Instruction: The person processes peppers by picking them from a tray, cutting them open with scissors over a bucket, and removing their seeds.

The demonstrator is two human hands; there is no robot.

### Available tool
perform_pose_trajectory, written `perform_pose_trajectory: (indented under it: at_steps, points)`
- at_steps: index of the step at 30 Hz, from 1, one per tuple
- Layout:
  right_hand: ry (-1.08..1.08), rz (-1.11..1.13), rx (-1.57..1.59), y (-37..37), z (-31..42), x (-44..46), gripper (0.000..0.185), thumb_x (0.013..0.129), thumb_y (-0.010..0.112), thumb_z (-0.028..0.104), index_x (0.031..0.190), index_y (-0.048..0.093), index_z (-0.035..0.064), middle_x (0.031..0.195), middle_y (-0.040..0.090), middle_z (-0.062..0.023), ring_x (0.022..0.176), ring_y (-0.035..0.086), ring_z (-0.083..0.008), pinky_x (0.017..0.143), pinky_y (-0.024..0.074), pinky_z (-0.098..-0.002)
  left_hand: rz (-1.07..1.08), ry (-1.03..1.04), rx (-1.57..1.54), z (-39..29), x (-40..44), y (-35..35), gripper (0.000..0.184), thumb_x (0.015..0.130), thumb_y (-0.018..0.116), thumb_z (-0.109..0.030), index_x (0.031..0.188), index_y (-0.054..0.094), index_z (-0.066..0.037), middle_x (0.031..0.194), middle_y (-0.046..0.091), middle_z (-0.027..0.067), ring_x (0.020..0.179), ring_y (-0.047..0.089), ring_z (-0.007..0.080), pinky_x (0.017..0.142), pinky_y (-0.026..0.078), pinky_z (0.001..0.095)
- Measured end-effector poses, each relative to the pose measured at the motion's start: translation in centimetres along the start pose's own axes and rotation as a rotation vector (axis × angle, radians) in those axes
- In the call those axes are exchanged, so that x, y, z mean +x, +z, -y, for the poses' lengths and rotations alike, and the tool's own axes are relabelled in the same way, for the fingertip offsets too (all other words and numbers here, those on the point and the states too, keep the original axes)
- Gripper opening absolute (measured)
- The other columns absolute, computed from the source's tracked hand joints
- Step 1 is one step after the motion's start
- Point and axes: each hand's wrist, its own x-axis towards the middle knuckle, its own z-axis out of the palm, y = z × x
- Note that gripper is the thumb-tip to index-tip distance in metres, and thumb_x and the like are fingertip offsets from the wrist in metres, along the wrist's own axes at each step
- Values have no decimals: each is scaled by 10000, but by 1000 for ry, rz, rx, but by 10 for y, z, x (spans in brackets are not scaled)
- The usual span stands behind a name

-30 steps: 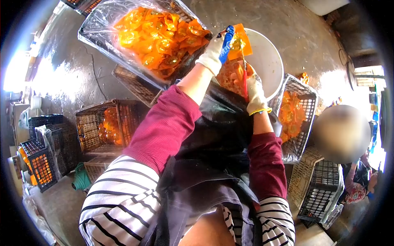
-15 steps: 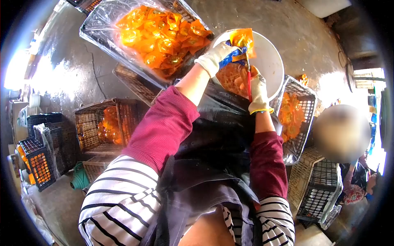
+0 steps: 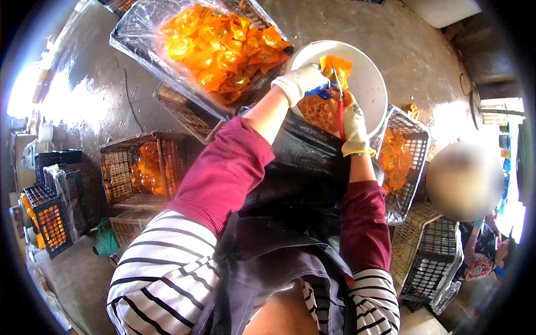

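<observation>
My left hand [image 3: 304, 84], in a white glove with blue fingers, pinches an orange wrapper piece [image 3: 337, 69] over a white bucket [image 3: 371, 72]. Below it, my right hand [image 3: 354, 124], gloved in white with a yellow cuff, is closed on red-handled scissors [image 3: 340, 114]. The blades point up against the orange piece. Inside the bucket lie reddish-orange bits [image 3: 319, 113]. To the left, a plastic-lined crate [image 3: 131, 47] holds a heap of orange pieces [image 3: 218, 50].
A lined crate [image 3: 416, 146] with orange pieces stands right of the bucket. Another crate [image 3: 120, 167] holding orange items is at the left. Stacked crates [image 3: 427, 251] sit lower right, beside a person with a blurred head [image 3: 464, 181]. Black crates [image 3: 53, 220] stand far left.
My left hand has moved from the crate side of the bucket to over it, bringing the orange piece right and down. My right hand with the scissors has shifted slightly right.
</observation>
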Motion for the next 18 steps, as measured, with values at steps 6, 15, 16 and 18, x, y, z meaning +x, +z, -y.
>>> perform_pose_trajectory:
  at_steps: [6, 15, 16, 18]
  points:
    - [184, 35, -28, -6, 17, -4, 287, 944, 465, 196, 1179, 537, 47, 703, 637, -53, 506, 563, -138, 453, 431, -236, -182, 93, -118, 5, 1, 8, 516, 811, 654, -294, 1227, 534, -12, 1227, 563, 180, 1145, 535, 279, 990, 400, 324]
    - [299, 56, 136, -6, 22, -8, 316, 936, 498, 267, 1172, 539, 59, 775, 659, -114, 520, 593, -159, 468, 453, -240, -318, 198, -179, 28, 34, 29, 413, 875, 585, -238, 1240, 529, -53, 1200, 584, 148, 1105, 552, 279, 972, 422, 331]
    - [301, 38, 172, -5, 25, -10, 322, 933, 507, 267, 1172, 542, 55, 788, 658, -107, 538, 600, -158, 476, 457, -241, -354, 186, -157, 29, 35, 31, 439, 873, 580, -298, 1239, 534, -60, 1201, 584, 166, 1118, 545, 321, 987, 407, 361]
    - [306, 4, 246, -3, 29, -12, 334, 927, 524, 269, 1174, 548, 45, 812, 656, -94, 574, 614, -158, 491, 466, -242, -388, 167, -207, 23, 32, 33, 403, 885, 569, -252, 1229, 534, -44, 1185, 589, 158, 1095, 558, 286, 967, 425, 340]
